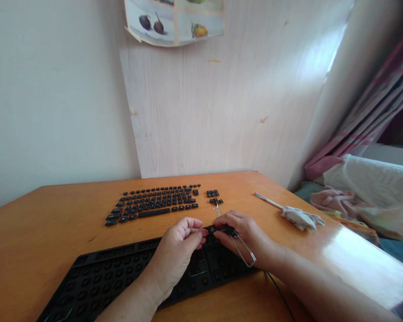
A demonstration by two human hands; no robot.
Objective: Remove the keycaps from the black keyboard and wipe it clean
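Observation:
Below me lies a black keyboard (114,273), most of its keycaps off and the switch rows bare. Over its far edge my two hands meet at a small black keycap (211,230). With thumb and fingers closed, my left hand (184,237) pinches it from the left side. My right hand (240,230) is closed around a wire keycap puller (246,256), whose wire loops stick out toward me and away from me. The right fingertips also touch the keycap's right side. Part of the puller is hidden by the fingers.
Black loose keycaps (161,199) lie in rows on the wooden table (20,223), with smaller groups (212,193) to their right. A stick (268,200) with a greyish cloth (302,218) rests farther right. The keyboard's cable (280,293) runs toward the front edge.

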